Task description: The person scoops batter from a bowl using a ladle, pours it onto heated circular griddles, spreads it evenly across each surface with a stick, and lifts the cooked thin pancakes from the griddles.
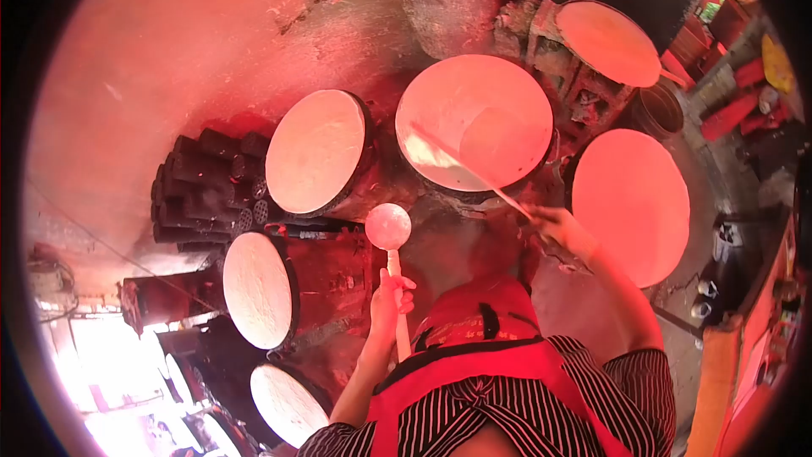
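Note:
My left hand (392, 296) is closed around the long pale handle of a ladle (388, 227), held upright with its round head at the top. My right hand (565, 233) grips a thin flat stick (486, 179). That stick reaches left over a round griddle (474, 85) straight ahead of me. Its far end is blurred, near a bright whitish patch on the pale surface. A rounder, slightly darker area shows to the right of that patch; I cannot tell what it is. Close beyond my right hand lies another round pale griddle (634, 211).
More round griddles stand around me: front left (316, 152), left (257, 290), lower left (288, 404) and far right (609, 42). Dark coal briquettes (207, 182) are stacked against the wall. A bucket (660, 110) stands at the right. Red light tints everything.

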`<action>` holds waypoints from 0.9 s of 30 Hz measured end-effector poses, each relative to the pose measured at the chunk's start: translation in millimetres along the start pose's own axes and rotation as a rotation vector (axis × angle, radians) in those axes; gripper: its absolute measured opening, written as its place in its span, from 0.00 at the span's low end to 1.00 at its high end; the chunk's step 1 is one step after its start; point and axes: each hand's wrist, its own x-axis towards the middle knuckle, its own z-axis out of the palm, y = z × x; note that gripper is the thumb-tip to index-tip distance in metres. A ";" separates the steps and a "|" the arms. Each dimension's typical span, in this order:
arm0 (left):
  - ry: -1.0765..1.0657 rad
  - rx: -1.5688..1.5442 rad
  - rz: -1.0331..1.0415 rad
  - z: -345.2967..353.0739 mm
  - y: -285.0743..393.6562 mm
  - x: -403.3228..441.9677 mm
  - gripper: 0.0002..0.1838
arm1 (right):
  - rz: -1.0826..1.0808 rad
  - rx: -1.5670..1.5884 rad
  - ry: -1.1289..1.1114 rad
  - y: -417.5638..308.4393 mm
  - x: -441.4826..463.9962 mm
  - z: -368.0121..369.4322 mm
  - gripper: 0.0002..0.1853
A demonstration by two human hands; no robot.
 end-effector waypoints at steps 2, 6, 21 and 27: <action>-0.033 0.013 -0.010 -35.7 -0.1 4.2 0.27 | 0.038 0.058 0.094 38.6 -34.5 18.2 0.23; 0.032 0.167 -0.028 -109.7 -17.1 3.4 0.22 | -0.138 0.394 0.270 78.4 -23.5 108.3 0.18; 0.128 0.066 0.046 -234.4 -52.2 -81.1 0.14 | -0.314 0.712 0.437 39.2 170.9 358.7 0.19; 0.070 0.019 0.046 -215.3 -46.5 -81.4 0.13 | -0.279 0.612 0.556 73.3 84.6 265.9 0.18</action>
